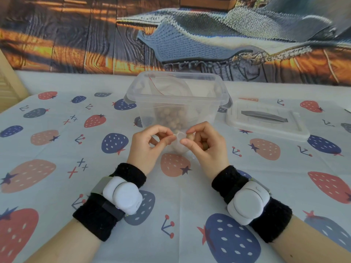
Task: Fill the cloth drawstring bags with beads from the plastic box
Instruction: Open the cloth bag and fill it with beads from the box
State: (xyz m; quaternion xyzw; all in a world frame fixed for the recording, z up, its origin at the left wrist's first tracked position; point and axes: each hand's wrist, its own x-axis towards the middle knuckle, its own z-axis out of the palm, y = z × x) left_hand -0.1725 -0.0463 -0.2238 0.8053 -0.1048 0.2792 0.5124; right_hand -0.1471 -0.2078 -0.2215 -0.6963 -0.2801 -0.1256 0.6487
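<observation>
Before box (176,99) | both hands' fingers (167,138) pinch bag (178,143) mouth (right holds beads (190,137))

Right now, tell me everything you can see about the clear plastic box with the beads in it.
The clear plastic box is rectangular, see-through and open, with grey latch clips at both ends. It stands upright on the strawberry-print tablecloth, just beyond the hands. Tan round beads lie piled at its bottom, and pale cloth with a red string sits higher inside. Its lid lies flat to its right. Nothing grips it.

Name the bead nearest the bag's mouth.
The tan round bead pinched in the right hand, beside the small sheer cloth bag; the other beads lie in the clear plastic box.
</observation>
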